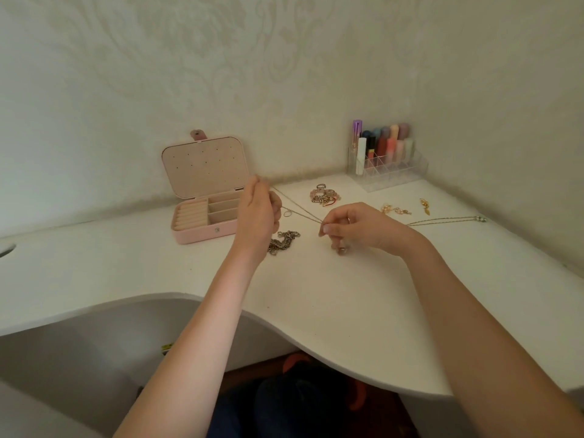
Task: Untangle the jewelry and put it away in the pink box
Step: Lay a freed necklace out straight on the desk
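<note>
The pink box [202, 230] stands open on the white desk, its lid leaning against the wall. A thin silver chain [298, 209] is stretched taut above the desk between my two hands. My left hand [259, 210] pinches one end just right of the box. My right hand [354, 227] pinches the other end, and a small pendant [341, 248] hangs below its fingers. A small ring [287, 213] hangs on the chain. A heap of silver chain [282, 241] lies under my left wrist.
A tangle of bracelets and a ring [325, 196] lies behind the hands. Gold earrings [396, 210] and a long necklace [448, 220] lie to the right. A clear organizer with lipsticks [387, 165] stands in the corner. The desk's curved front edge [284, 330] runs below my arms.
</note>
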{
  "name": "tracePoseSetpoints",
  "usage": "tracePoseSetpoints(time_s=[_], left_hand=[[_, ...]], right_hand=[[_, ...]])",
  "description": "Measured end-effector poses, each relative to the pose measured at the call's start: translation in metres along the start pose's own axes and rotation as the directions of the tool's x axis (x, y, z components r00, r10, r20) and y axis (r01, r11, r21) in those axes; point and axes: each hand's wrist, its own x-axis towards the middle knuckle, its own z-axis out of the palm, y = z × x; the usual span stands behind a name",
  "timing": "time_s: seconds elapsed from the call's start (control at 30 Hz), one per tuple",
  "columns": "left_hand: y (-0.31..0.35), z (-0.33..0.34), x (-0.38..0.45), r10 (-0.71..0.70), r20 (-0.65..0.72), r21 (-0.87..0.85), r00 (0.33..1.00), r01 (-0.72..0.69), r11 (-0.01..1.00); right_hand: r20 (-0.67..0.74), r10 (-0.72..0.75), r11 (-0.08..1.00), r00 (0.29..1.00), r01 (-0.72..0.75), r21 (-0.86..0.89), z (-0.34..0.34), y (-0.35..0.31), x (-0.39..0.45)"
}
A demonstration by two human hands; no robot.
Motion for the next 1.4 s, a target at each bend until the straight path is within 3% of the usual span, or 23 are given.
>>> tracePoseSetpoints(time_s=[0.17, 0.33, 0.47, 0.63, 0.77, 0.97, 1.13, 1.3, 1.4], left_hand=[[-0.001, -0.013, 0.008, 0.001, -0.110, 0.013, 0.994, 0.001, 1.000], [-0.014, -0.025, 0.007, 0.046, -0.134, 0.283, 0.990, -0.006, 0.959], [-0.027, -0.026, 0.004, 0.052, -0.017, 0.439, 0.999, -0.039, 0.898], [-0.032, -0.013, -0.001, 0.024, 0.089, 0.507, 0.996, -0.066, 0.860], [-0.038, 0.022, -0.012, -0.024, 0.273, 0.568, 0.962, -0.141, 0.811], [-0.049, 0.072, -0.027, -0.004, 0.391, 0.620, 0.920, -0.260, 0.740], [-0.060, 0.089, -0.033, 0.038, 0.397, 0.627, 0.917, -0.301, 0.719], [-0.064, 0.089, -0.031, 0.081, 0.400, 0.645, 0.913, -0.343, 0.683], [-0.064, 0.093, -0.036, 0.103, 0.437, 0.751, 0.894, -0.425, 0.505]], right_hand=[[-0.044, 0.020, 0.993, 0.999, -0.014, 0.120, -0.009, 0.007, -0.003], [-0.153, 0.041, 0.986, 0.987, -0.015, 0.165, -0.019, 0.009, -0.007], [-0.290, 0.056, 0.987, 0.956, -0.010, 0.158, -0.035, 0.013, -0.011], [-0.325, 0.082, 0.979, 0.942, -0.014, 0.205, -0.062, 0.023, -0.038], [-0.485, 0.181, 0.957, 0.856, -0.040, 0.287, -0.091, 0.039, -0.072], [-0.651, 0.216, 0.958, 0.727, -0.285, -0.001, -0.116, 0.063, -0.109], [-0.759, -0.029, 0.808, 0.650, -0.431, -0.401, -0.118, 0.089, -0.125], [-0.756, -0.054, 0.693, 0.653, -0.520, -0.499, -0.122, 0.102, -0.123], [-0.750, -0.077, 0.693, 0.657, -0.506, -0.513, -0.121, 0.102, -0.121]])
